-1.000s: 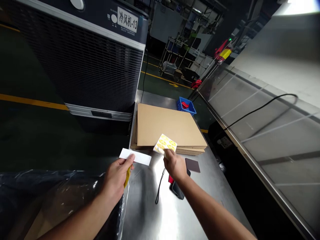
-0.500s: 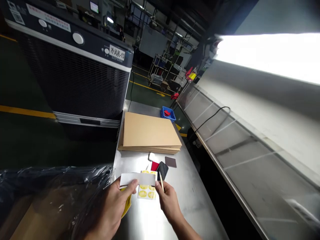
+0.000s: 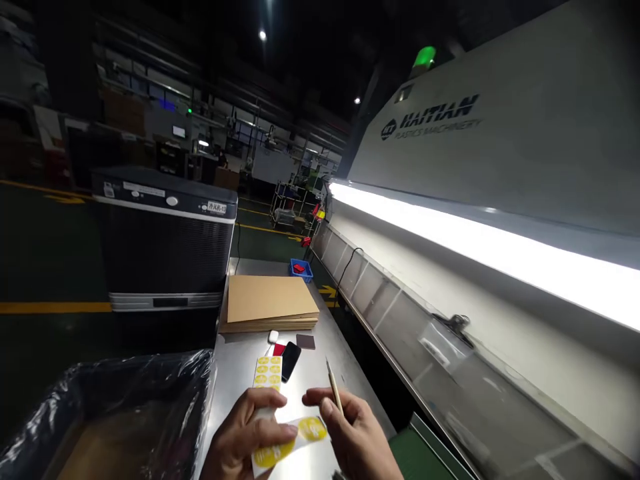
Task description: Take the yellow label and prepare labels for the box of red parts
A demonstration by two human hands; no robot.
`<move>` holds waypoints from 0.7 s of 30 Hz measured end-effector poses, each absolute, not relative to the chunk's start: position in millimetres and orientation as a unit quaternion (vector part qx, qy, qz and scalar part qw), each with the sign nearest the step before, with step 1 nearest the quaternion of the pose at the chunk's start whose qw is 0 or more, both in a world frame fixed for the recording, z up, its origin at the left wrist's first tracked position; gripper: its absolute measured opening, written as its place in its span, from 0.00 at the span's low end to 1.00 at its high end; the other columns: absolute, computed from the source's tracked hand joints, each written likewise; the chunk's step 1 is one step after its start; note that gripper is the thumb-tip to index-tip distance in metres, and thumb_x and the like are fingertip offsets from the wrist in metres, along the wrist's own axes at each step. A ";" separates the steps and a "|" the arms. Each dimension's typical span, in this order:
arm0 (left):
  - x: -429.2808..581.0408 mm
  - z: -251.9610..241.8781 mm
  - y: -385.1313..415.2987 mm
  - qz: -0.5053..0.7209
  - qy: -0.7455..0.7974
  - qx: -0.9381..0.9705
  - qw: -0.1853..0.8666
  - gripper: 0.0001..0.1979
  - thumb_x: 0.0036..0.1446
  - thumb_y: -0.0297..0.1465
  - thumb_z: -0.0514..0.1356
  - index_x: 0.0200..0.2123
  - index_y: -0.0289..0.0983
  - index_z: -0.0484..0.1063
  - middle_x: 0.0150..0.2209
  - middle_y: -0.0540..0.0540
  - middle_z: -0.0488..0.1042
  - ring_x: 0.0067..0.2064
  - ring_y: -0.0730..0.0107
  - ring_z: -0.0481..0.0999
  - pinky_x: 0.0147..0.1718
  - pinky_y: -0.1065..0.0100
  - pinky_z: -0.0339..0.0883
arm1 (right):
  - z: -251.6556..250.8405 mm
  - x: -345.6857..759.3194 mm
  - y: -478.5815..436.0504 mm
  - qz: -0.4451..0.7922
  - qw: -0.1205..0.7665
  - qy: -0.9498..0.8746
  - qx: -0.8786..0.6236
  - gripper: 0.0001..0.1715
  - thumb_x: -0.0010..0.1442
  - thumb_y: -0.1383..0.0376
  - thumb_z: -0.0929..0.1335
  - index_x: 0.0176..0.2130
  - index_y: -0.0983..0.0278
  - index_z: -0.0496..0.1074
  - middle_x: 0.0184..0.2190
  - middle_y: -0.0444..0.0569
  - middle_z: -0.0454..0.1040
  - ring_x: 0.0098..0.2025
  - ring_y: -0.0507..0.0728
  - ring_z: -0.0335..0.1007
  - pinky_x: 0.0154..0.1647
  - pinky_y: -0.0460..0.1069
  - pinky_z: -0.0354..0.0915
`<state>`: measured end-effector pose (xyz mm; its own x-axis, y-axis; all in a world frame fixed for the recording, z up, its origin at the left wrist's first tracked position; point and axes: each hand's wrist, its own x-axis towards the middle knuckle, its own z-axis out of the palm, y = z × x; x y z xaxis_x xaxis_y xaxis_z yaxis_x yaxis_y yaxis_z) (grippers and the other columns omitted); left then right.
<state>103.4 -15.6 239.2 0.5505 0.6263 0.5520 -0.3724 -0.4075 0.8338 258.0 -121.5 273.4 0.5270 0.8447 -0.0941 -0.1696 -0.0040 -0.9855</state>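
My left hand (image 3: 245, 437) is closed on a white strip with round yellow stickers (image 3: 290, 441), held low over the steel table (image 3: 240, 363). My right hand (image 3: 353, 433) pinches a thin wooden stick (image 3: 334, 393) that points up, and its fingertips touch the strip's right end. A sheet of yellow round stickers (image 3: 269, 373) lies flat on the table just beyond my hands, next to a black phone (image 3: 291, 360).
A stack of brown cardboard sheets (image 3: 270, 310) lies farther back, with a small white item (image 3: 273, 336) and a dark square pad (image 3: 305, 341) in front of it. A bin lined with black plastic (image 3: 115, 407) stands left. A cooling fan unit (image 3: 163, 243) and a blue tray (image 3: 301, 269) sit behind. A large machine runs along the right.
The view has tilted up. My right hand put the sticker sheet down on the table. Both hands drew back toward me and now meet on the strip.
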 end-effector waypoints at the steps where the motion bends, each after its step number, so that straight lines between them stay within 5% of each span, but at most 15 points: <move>1: 95.3 243.3 -23.9 0.462 0.044 0.721 0.514 0.08 0.57 0.32 0.67 0.39 0.53 0.79 0.49 0.49 0.69 0.45 0.64 0.76 0.36 0.71 0.72 | 276.0 249.9 -131.2 0.429 0.661 -0.274 -0.551 0.28 0.46 0.49 0.77 0.39 0.67 0.78 0.33 0.52 0.76 0.34 0.53 0.70 0.39 0.49 0.64; 5: 65.2 257.0 -47.0 0.448 -0.035 0.779 0.439 0.15 0.56 0.32 0.68 0.47 0.53 0.76 0.47 0.47 0.67 0.44 0.65 0.75 0.38 0.69 0.72 | 281.9 222.6 -161.1 0.527 0.647 -0.294 -0.467 0.25 0.40 0.56 0.80 0.33 0.70 0.77 0.24 0.49 0.75 0.27 0.52 0.70 0.33 0.48 0.63; 9: 43.0 273.9 -54.6 0.432 0.067 0.776 0.454 0.14 0.64 0.36 0.59 0.53 0.51 0.72 0.43 0.47 0.72 0.45 0.64 0.73 0.43 0.68 0.69 | 288.4 207.8 -181.9 0.466 0.634 -0.318 -0.529 0.25 0.40 0.54 0.80 0.31 0.70 0.76 0.22 0.47 0.74 0.25 0.50 0.67 0.29 0.46 0.61; 14: 50.0 310.7 -47.7 0.237 0.078 0.780 0.574 0.19 0.61 0.49 0.57 0.37 0.43 0.79 0.39 0.45 0.71 0.41 0.61 0.72 0.41 0.64 0.64 | 304.5 195.1 -198.3 0.354 0.618 -0.340 -0.614 0.23 0.45 0.52 0.78 0.29 0.69 0.76 0.21 0.44 0.70 0.24 0.48 0.60 0.26 0.45 0.56; 21: 80.6 332.8 -33.7 0.144 0.009 0.841 0.521 0.09 0.59 0.34 0.61 0.27 0.40 0.75 0.36 0.49 0.73 0.40 0.66 0.73 0.40 0.66 0.64 | 340.4 185.1 -195.1 0.247 0.589 -0.316 -0.702 0.14 0.49 0.59 0.75 0.27 0.69 0.77 0.19 0.45 0.71 0.23 0.49 0.62 0.25 0.44 0.58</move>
